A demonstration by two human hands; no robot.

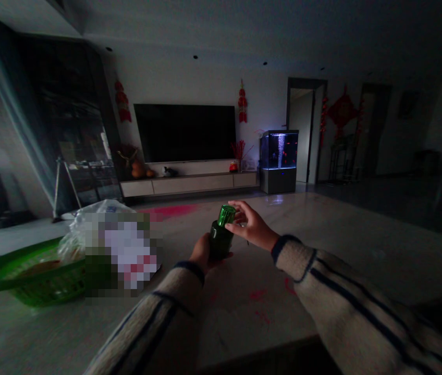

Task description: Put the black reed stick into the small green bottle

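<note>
A dark green bottle (221, 240) is held slightly tilted in front of me, over the pale tabletop (268, 291). My left hand (202, 251) wraps round its body from the left and below. On its top sits a shiny, ridged green cap (226, 214). The fingers and thumb of my right hand (253, 225) close round that cap from the right. Whether the cap is seated or loose on the neck, I cannot tell.
At the left stands a green plastic basket (45, 284) with a clear plastic bag (88, 224); a blurred-out white item lies beside it. Across the room are a low cabinet (193, 185), a television (185, 133) and a lit fish tank (279, 151).
</note>
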